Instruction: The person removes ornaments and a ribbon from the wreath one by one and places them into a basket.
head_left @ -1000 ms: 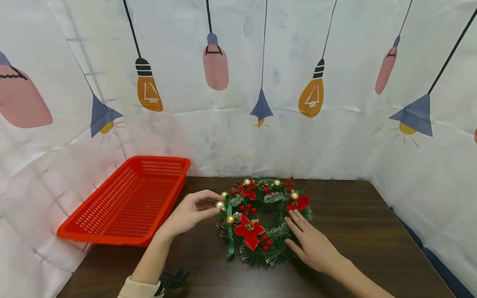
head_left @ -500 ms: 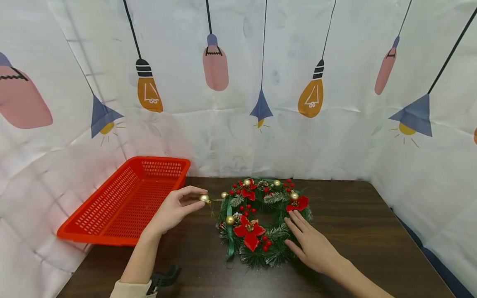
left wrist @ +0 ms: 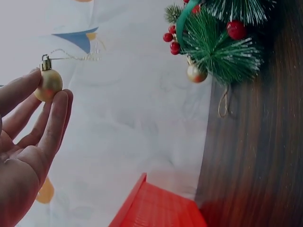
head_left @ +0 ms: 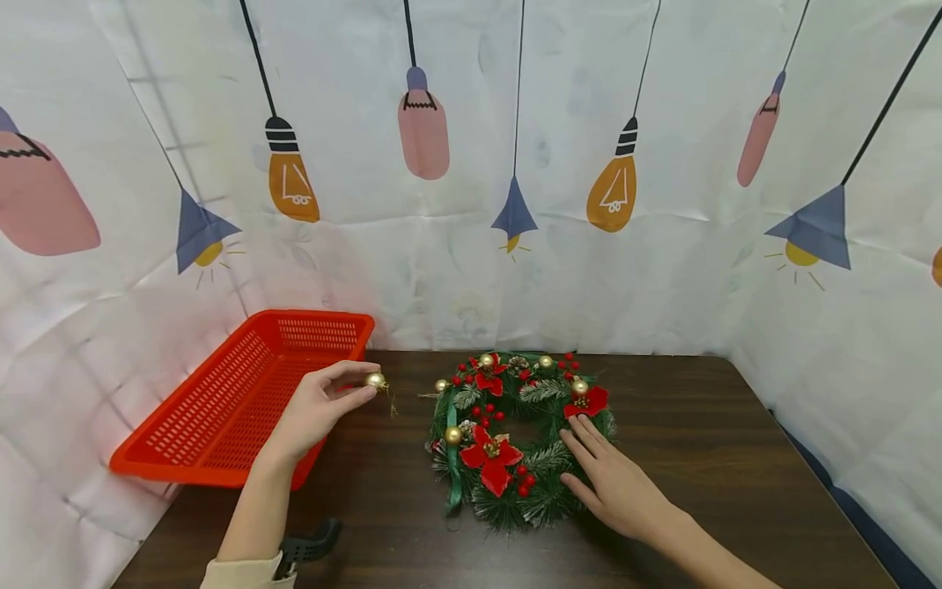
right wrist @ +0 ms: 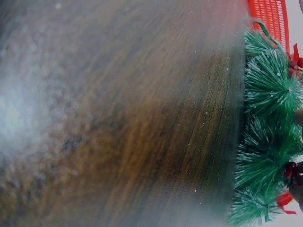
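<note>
A small gold bauble [left wrist: 49, 86] with a thin gold string is pinched between the thumb and fingertips of my left hand [head_left: 312, 411]. That hand is in the air beside the right rim of the red basket. A green Christmas wreath [head_left: 548, 491] lies on the table, trimmed with red poinsettias, red berries, pinecones, a green ribbon and several other gold baubles. My right hand [head_left: 618, 484] rests with straight fingers on the wreath's right side, touching it near a red flower [head_left: 587, 402]. In the right wrist view only bits of that hand show at the edge.
The red perforated basket [head_left: 221, 472] stands at the left of the dark wooden table [head_left: 699, 425]. Behind it hangs a white cloth [head_left: 456, 278] printed with lamps and bulbs. A black strap [head_left: 312, 543] is around the left wrist.
My left hand has taken the gold bauble off the wreath's left side and carried it leftward, near the basket. The right hand has stayed on the wreath.
</note>
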### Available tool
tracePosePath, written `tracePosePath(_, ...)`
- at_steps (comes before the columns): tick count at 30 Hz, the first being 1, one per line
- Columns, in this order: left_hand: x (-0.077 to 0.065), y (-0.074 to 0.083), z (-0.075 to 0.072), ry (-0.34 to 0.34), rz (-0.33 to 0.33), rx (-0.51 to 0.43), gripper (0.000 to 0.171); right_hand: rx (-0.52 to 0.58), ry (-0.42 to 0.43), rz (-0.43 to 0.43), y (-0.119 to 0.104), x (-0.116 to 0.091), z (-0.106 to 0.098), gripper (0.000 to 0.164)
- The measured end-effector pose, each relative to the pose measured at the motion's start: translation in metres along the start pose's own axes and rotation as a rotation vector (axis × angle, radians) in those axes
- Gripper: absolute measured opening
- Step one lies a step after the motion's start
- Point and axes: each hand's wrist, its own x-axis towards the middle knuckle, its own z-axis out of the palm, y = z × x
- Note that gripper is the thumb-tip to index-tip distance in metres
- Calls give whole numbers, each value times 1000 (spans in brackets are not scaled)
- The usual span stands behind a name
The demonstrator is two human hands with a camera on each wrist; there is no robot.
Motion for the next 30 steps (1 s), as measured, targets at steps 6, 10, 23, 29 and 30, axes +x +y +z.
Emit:
tracePosePath(6,-2,-4,-9,37,-32,40,38,-5,-9,8,0,-1,1,66)
tracePosePath(10,-4,-7,-17,75,-36,75,39,-1,-8,6,0,-1,1,66)
tracePosePath(23,-7,-12,-37,168,-69,150,43,8,-2,-1,-1,-1,1,66)
tracePosePath(29,-10,-17,-48,187,-96,186,45,12,-8,5,-1,-1,0,66)
tracePosePath(30,-10,-18,-50,192,-104,195,46,11,-8,6,-1,-1,0,66)
